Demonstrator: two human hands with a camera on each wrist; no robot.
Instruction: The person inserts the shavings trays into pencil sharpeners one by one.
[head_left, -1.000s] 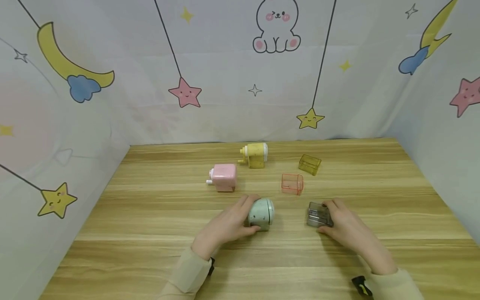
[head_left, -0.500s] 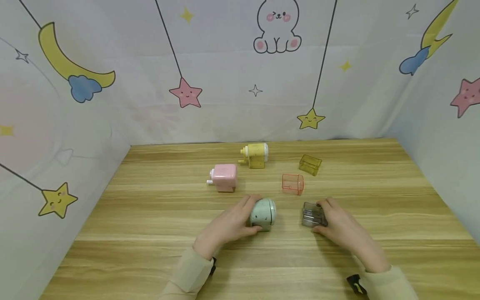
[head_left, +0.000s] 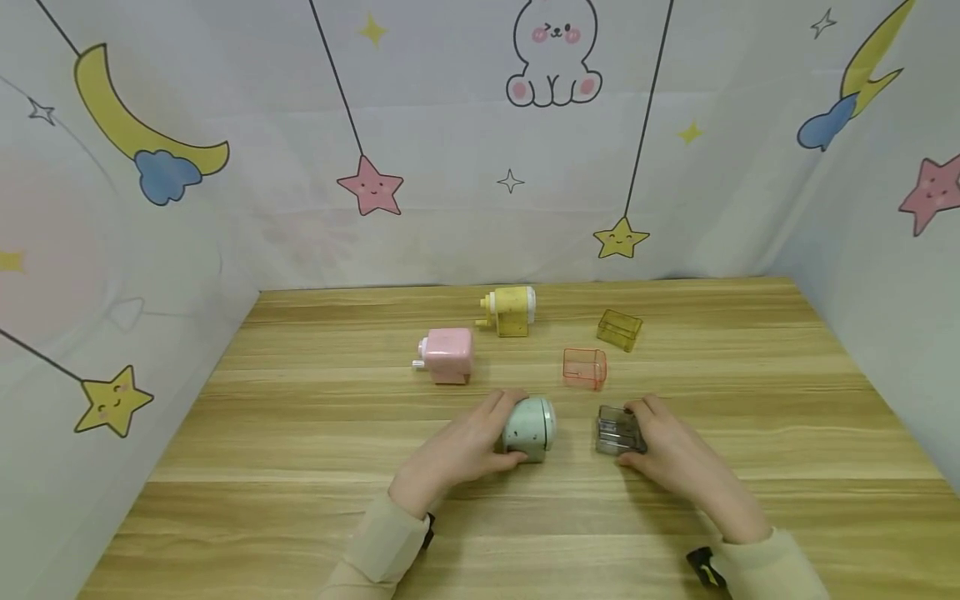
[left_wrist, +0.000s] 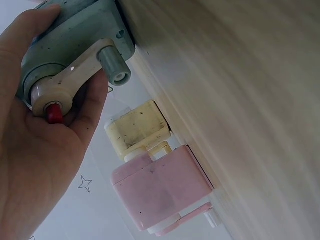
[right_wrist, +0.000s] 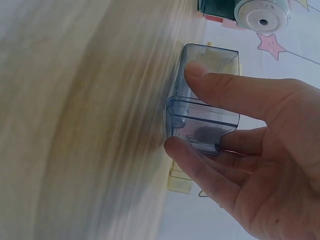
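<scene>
- The left hand (head_left: 474, 442) grips the green sharpener (head_left: 528, 428) round its body, thumb toward the tabletop's (head_left: 285, 467) near edge and fingers toward the far edge
- The green sharpener stands upright around the middle of the tabletop, its pale round end (right_wrist: 261, 16) toward the right edge; its crank (left_wrist: 80, 67), with a red centre (left_wrist: 54, 113), lies on the palm side
- The right hand (head_left: 671, 442) holds the smoky clear container (head_left: 617, 432) between thumb and fingers, just beside the green sharpener on the side of the right edge, apart from it; whether it touches the tabletop I cannot tell
- The green sharpener looks stiff, smooth and the heavier of the two; the broad body should give the surest hold, the crank a poor one since it likely turns
- The smoky clear container looks like thin hard plastic, light, slippery and liable to crack if squeezed; a gentle pinch across its side walls should suit it
- What lies inside it, if anything, is hard to make out past the fingers and reflections
- Toward the far edge, the red-edged clear container (head_left: 584, 368) and the amber clear container (head_left: 620, 329) show no plain contents
- The pink sharpener (head_left: 450, 355) and yellow sharpener (head_left: 513, 311) stand farther back, cranks toward the left edge
</scene>
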